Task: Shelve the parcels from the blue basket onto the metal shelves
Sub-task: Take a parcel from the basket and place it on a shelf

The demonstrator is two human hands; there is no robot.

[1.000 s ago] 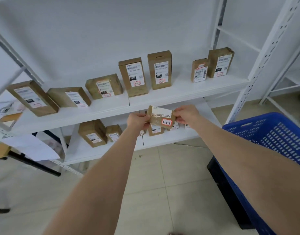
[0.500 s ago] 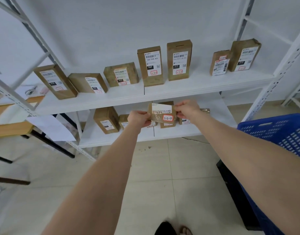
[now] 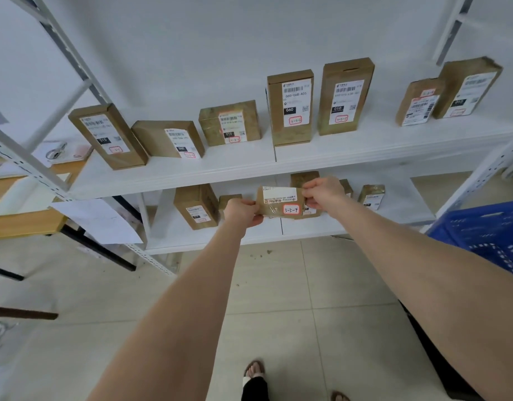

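While the left hand grips one end, the right hand pinches the parcel.

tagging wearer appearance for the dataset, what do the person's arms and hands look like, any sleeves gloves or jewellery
Both forearms are bare up to the frame edge; no sleeve shows. The left hand and right hand wear no gloves. No watch, bracelet or band shows at either wrist, and no ring can be made out.
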